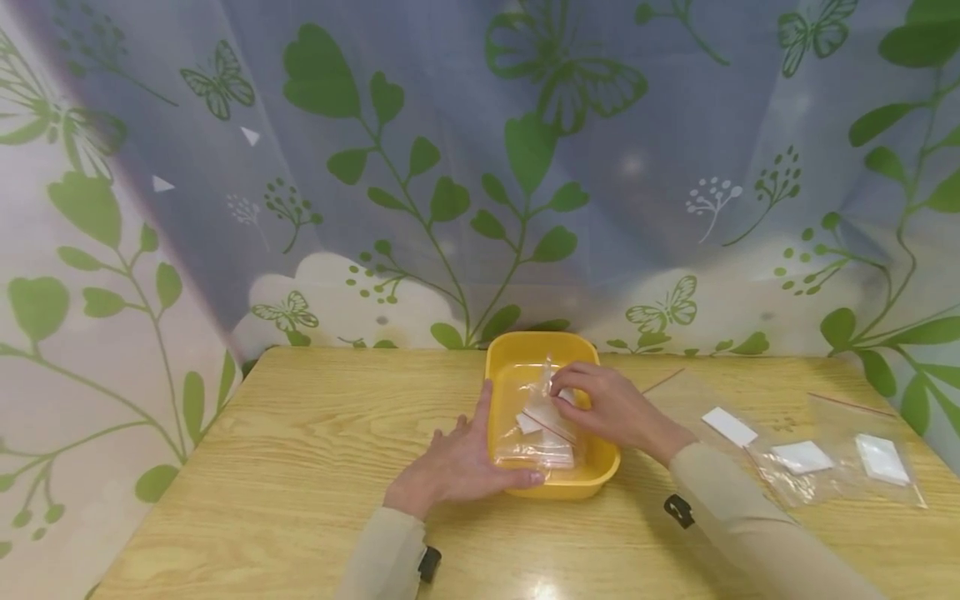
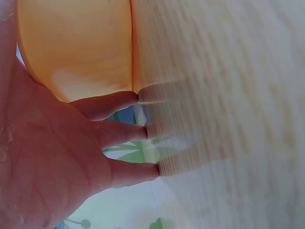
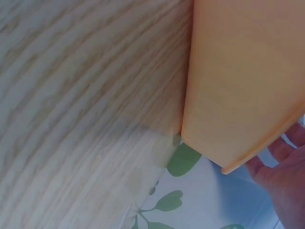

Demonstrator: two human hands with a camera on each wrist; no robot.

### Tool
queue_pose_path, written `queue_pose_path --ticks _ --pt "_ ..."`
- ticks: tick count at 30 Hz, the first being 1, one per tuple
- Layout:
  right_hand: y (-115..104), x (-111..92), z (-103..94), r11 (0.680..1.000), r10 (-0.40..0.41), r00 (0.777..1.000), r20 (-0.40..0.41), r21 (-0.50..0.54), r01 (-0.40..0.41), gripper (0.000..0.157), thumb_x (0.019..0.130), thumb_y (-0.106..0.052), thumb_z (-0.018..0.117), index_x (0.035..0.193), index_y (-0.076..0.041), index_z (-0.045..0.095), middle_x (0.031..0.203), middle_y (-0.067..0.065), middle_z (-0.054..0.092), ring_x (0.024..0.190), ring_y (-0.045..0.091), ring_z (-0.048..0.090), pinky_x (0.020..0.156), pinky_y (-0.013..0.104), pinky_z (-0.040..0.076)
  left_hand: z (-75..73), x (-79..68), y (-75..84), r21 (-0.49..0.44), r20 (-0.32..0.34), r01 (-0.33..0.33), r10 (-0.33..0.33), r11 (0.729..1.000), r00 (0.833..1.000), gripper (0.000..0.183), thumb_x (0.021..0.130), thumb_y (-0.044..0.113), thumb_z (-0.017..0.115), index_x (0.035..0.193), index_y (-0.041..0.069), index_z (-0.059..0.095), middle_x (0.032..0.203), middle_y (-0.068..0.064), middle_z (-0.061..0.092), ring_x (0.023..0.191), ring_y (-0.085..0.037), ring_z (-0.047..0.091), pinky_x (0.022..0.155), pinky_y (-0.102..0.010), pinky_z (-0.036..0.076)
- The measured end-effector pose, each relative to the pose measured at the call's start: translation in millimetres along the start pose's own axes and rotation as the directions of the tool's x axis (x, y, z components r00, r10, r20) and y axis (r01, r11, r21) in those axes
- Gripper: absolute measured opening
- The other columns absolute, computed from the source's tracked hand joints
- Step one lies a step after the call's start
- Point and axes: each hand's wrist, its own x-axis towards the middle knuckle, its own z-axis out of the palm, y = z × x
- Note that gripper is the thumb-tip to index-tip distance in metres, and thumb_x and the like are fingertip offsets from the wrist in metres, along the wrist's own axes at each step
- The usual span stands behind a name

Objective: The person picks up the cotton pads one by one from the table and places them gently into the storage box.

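In the head view, a yellow plastic bin [image 1: 603, 467] stands on the table with several clear zip bags [image 1: 525, 450] inside, white pieces showing in them. My left hand [image 1: 461, 462] lies at the bin's near left corner, thumb along the near rim and index finger up the left side. In the left wrist view, the other fingertips [image 2: 151, 170] touch the tabletop beside the bin wall [image 2: 78, 47]. My right hand [image 1: 611, 404] reaches over the bin's right rim with curled fingers, pinching a clear zip bag [image 1: 546, 379]; the fingers hide part of it.
Right of the bin, several clear zip bags [image 1: 843, 479] with white rectangular pieces [image 1: 802, 457] lie on the wooden table [image 1: 337, 417]. A leaf-and-butterfly patterned curtain [image 1: 450, 125] hangs behind the table's back edge, close to the bin's far end.
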Motion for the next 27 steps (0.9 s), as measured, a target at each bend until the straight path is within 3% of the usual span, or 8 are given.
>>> queue_pose_path --ticks 10,27 --pt "0.5 1.3 3.5 0.999 -0.005 0.999 0.04 -0.041 0.007 0.002 0.091 -0.016 0.075 0.093 -0.015 0.075 0.102 -0.001 0.076 0.091 0.018 0.072 0.084 0.038 0.062 1.7 1.0 -1.8 0.01 0.0 -0.012 0.012 1.0 1.0 0.137 0.073 0.088 0.063 0.162 0.027 -0.022 0.158 -0.031 0.04 0.152 -0.048 0.03 0.124 -0.069 0.018" --pt "-2.0 0.1 0.7 1.0 0.011 1.0 0.0 0.002 -0.011 0.013 0.091 -0.018 0.076 0.103 -0.013 0.076 0.115 0.008 0.075 0.108 0.029 0.071 0.097 0.048 0.059 0.7 1.9 -2.9 -0.005 -0.001 -0.011 0.011 1.0 1.0 0.137 0.074 0.087 0.064 0.163 0.027 -0.02 0.16 -0.03 0.036 0.152 -0.049 0.028 0.125 -0.069 0.017"
